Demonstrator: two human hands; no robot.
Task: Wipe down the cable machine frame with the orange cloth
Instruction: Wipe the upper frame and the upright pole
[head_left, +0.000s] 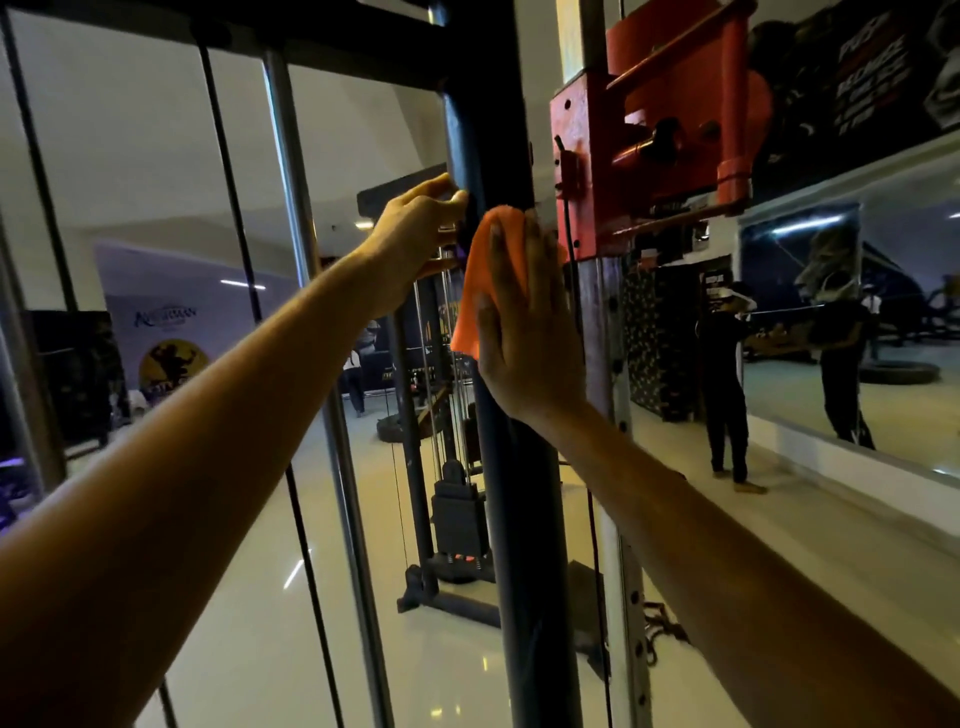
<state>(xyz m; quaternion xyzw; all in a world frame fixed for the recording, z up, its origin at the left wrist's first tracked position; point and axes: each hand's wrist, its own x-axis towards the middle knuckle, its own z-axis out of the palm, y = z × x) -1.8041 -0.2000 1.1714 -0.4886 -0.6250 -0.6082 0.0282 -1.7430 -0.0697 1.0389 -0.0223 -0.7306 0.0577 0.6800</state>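
Orange cloth (485, 275) lies under the flat right hand (524, 332) on the upright post (519, 493); left hand (415, 228) seemingly grips the post.

The one camera sits on my head, a wide-angle lens that bends the straight bars toward the picture's edges. It looks forward and slightly up along my outstretched arms, which enter from the bottom corners and meet near the middle. It is close to the black upright post (511, 467) of the cable machine, which runs through the centre from top to bottom edge. My left hand (415, 228) and right hand (524, 322) lie a little above the centre, about at arm's reach from the lens. Behind the post the view runs deep across the gym floor (249, 597); at right it takes in a wall mirror (893, 322).
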